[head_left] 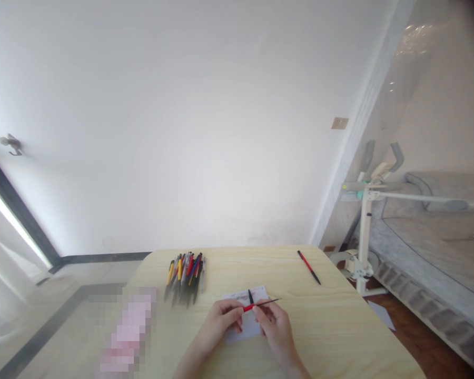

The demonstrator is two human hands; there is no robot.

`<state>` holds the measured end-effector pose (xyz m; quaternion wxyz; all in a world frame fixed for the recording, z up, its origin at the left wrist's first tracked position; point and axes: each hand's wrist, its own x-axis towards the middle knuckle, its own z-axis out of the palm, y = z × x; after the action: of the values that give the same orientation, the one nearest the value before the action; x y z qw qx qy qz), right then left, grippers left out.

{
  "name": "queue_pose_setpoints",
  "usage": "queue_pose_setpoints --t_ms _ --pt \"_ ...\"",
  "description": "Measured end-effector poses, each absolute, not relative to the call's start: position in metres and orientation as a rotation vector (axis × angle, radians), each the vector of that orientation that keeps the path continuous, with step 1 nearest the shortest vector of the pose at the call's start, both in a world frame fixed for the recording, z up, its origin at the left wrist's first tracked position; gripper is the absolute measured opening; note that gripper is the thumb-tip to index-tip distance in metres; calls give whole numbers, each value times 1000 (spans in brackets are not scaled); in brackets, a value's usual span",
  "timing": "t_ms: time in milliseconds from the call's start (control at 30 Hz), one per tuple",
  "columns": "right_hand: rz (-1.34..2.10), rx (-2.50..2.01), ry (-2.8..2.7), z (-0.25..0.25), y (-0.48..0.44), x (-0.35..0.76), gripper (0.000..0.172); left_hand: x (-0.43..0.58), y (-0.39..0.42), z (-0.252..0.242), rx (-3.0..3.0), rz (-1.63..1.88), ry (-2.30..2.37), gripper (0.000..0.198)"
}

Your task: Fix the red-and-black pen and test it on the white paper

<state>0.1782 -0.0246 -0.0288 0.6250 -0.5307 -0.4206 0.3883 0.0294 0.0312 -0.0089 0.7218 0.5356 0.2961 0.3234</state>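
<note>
Over the table's front half, my left hand [223,321] is closed around a red pen barrel [248,307]. My right hand [274,326] pinches at the barrel's right end, where a thin dark refill [270,301] sticks out past the fingertips. Just beyond the barrel lies a short black pen part [250,296]. It rests on a small sheet of white paper [243,334] with scribbled marks near its top. Both hands partly cover the paper.
A bunch of pens [185,273] in several colours lies at the table's left back. One red and black pen [308,267] lies alone at the right. The wooden table [339,337] faces a white wall, with exercise equipment [365,226] and a sofa [438,237] to the right.
</note>
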Motion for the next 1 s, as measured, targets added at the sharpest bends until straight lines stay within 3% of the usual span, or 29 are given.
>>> queue_pose_setpoints --t_ms 1000 --pt "704 -1233 -833 -35 -27 184 27 15 43 -16 347 1001 351 12"
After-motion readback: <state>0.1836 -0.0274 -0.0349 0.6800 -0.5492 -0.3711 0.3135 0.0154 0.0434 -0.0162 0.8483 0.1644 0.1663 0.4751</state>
